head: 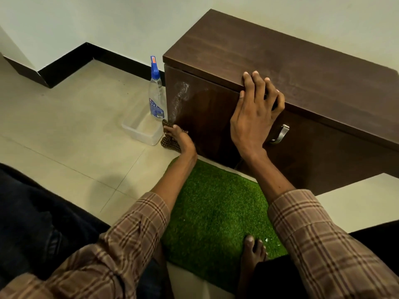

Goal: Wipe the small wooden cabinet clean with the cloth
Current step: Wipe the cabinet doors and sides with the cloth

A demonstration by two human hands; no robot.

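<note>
The small dark brown wooden cabinet (291, 67) stands against the wall on the right. A whitish wet streak runs down its left door (203, 113). My left hand (182, 141) is closed on a brown checked cloth (169, 140) and presses it low against the left door, near the floor. My right hand (254, 113) lies flat over the cabinet's front top edge, fingers spread and curled onto the top. A metal handle (280, 133) sits on the right door, just right of that hand.
A clear spray bottle with a blue nozzle (155, 91) stands on the tiled floor by the cabinet's left corner. A clear plastic tub (140, 130) lies beside it. A green grass mat (216, 210) is under my bare foot (252, 253).
</note>
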